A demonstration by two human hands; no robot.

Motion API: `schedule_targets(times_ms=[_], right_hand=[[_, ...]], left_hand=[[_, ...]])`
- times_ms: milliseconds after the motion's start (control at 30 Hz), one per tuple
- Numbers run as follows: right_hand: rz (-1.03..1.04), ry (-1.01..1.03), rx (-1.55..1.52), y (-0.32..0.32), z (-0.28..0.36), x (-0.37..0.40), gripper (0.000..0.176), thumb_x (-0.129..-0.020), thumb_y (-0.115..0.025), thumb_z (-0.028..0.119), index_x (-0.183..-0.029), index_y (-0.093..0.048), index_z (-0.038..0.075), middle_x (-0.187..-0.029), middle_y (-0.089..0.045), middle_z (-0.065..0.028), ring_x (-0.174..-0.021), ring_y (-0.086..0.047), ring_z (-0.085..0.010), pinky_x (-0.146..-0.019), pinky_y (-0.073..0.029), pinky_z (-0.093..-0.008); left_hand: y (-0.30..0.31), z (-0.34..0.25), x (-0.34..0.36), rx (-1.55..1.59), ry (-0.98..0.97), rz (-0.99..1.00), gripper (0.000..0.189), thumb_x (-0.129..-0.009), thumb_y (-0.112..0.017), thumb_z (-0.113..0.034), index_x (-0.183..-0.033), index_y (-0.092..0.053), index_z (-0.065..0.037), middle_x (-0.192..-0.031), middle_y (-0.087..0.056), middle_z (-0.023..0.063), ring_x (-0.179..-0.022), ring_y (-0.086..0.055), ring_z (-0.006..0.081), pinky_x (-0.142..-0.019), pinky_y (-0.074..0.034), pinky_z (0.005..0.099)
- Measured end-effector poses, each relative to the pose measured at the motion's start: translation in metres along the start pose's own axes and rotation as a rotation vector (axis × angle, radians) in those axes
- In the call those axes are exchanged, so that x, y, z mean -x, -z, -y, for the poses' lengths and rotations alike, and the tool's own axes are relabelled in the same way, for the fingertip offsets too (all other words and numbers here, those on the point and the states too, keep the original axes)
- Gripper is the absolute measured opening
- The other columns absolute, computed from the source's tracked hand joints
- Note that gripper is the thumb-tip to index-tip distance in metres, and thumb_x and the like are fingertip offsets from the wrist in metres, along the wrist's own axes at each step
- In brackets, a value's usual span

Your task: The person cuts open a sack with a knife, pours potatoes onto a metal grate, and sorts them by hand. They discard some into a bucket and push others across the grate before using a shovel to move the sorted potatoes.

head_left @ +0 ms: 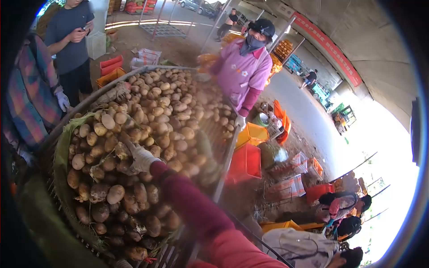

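My right hand [144, 160], in a whitish glove with soiled fingertips, reaches over a large heap of potatoes [115, 194]. Its fingers are spread, touching or just above the potatoes, and nothing is gripped in them. The maroon sleeve [187, 192] runs back to the lower right. Many potatoes are dusty with soil, and some have clods or dry stems. They lie on a slatted sorting table [228, 165] with a metal rim, partly on a green mesh sack [67, 156]. My left hand does not show.
Across the table a person in a pink apron [243, 73] rests a gloved hand [240, 121] on the rim. Two people stand at the left, one in a plaid shirt [33, 89]. Orange [254, 135] and red crates [245, 165] stand along the right side. Several people work at lower right.
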State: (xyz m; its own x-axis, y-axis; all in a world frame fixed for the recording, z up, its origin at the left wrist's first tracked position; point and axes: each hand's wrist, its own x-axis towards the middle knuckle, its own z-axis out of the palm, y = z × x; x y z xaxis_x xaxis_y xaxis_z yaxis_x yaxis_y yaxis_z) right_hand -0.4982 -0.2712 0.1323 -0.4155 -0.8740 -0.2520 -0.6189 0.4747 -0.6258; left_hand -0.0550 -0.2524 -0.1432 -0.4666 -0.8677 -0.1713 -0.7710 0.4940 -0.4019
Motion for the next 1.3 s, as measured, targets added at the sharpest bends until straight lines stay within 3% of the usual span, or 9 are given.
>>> schedule_targets(times_ms=[200,400,500,533,600,800,900,1100,1300], right_hand=[[-0.080,-0.022,0.138,0.003,0.013,0.013,0.108,-0.060,-0.090,0.032,-0.150,-0.034,0.010,-0.144,-0.039,-0.0260,-0.131,-0.044,-0.0426,-0.106,-0.044,-0.0448],[-0.115,0.065,0.044,-0.014,0.008,0.019,0.127,-0.056,-0.092,0.033,-0.155,-0.017,0.006,-0.151,-0.031,-0.0290,-0.137,-0.037,-0.0457,-0.111,-0.039,-0.0442],[-0.186,0.184,0.224,-0.014,0.014,0.028,0.137,-0.055,-0.091,0.039,-0.156,-0.007,0.000,-0.153,-0.029,-0.0301,-0.138,-0.036,-0.0445,-0.111,-0.039,-0.0432],[-0.075,0.116,0.293,-0.005,0.026,0.033,0.139,-0.055,-0.088,0.048,-0.155,-0.006,-0.005,-0.153,-0.029,-0.0303,-0.140,-0.035,-0.0426,-0.113,-0.035,-0.0417],[-0.188,0.300,0.300,-0.017,0.002,0.022,0.134,-0.057,-0.084,0.054,-0.153,-0.014,-0.007,-0.152,-0.032,-0.0307,-0.140,-0.035,-0.0412,-0.117,-0.028,-0.0399],[-0.196,0.226,-0.045,-0.015,-0.001,-0.001,0.122,-0.060,-0.088,0.014,-0.158,-0.013,0.008,-0.138,-0.047,-0.0289,-0.125,-0.050,-0.0408,-0.102,-0.046,-0.0409],[-0.114,0.207,-0.143,-0.019,-0.004,-0.009,0.122,-0.060,-0.090,0.014,-0.157,-0.017,0.010,-0.140,-0.047,-0.0250,-0.127,-0.049,-0.0387,-0.106,-0.043,-0.0407],[-0.179,0.220,0.052,-0.028,-0.012,-0.009,0.129,-0.059,-0.093,0.026,-0.157,-0.011,0.007,-0.142,-0.045,-0.0276,-0.129,-0.048,-0.0424,-0.109,-0.040,-0.0436],[-0.036,0.154,-0.727,-0.058,-0.092,-0.065,0.097,-0.077,-0.082,0.016,-0.155,-0.025,0.009,-0.130,-0.054,-0.0118,-0.105,-0.060,-0.0221,-0.091,-0.053,-0.0357]], left_hand=[[0.007,-0.011,-0.005,-0.033,0.008,-0.004,0.035,-0.091,-0.045,-0.019,-0.070,-0.072,-0.011,-0.065,-0.068,0.0044,-0.057,-0.066,0.0173,-0.053,-0.052,0.0342],[0.006,-0.017,-0.001,-0.101,0.027,-0.020,0.039,-0.092,-0.041,-0.019,-0.070,-0.072,-0.008,-0.064,-0.068,0.0063,-0.056,-0.066,0.0185,-0.054,-0.054,0.0339],[-0.012,-0.007,0.020,-0.200,0.027,-0.043,0.042,-0.093,-0.039,-0.019,-0.070,-0.072,-0.006,-0.063,-0.068,0.0073,-0.056,-0.066,0.0191,-0.054,-0.054,0.0338],[-0.022,0.004,0.036,-0.265,0.024,-0.046,0.043,-0.093,-0.038,-0.019,-0.070,-0.072,-0.006,-0.063,-0.068,0.0076,-0.055,-0.066,0.0193,-0.054,-0.054,0.0338],[-0.032,0.026,0.068,-0.407,0.016,-0.050,0.044,-0.093,-0.037,-0.019,-0.070,-0.072,-0.005,-0.063,-0.068,0.0082,-0.055,-0.066,0.0198,-0.054,-0.055,0.0337],[-0.025,0.031,0.096,-0.640,0.024,-0.041,0.049,-0.094,-0.033,-0.019,-0.070,-0.072,-0.001,-0.062,-0.068,0.0102,-0.054,-0.067,0.0210,-0.055,-0.056,0.0334],[-0.021,0.037,0.096,-0.446,0.006,0.011,0.048,-0.093,-0.035,-0.019,-0.068,-0.073,-0.002,-0.061,-0.068,0.0096,-0.052,-0.065,0.0204,-0.053,-0.055,0.0342],[-0.006,0.041,0.094,-0.819,0.049,-0.130,0.044,-0.094,-0.041,-0.022,-0.063,-0.069,-0.008,-0.056,-0.064,0.0038,-0.047,-0.060,0.0152,-0.048,-0.051,0.0301],[0.019,0.038,0.087,-1.122,0.145,-0.295,0.046,-0.097,-0.046,-0.025,-0.057,-0.064,-0.015,-0.051,-0.058,-0.0027,-0.042,-0.055,0.0092,-0.043,-0.046,0.0253]])
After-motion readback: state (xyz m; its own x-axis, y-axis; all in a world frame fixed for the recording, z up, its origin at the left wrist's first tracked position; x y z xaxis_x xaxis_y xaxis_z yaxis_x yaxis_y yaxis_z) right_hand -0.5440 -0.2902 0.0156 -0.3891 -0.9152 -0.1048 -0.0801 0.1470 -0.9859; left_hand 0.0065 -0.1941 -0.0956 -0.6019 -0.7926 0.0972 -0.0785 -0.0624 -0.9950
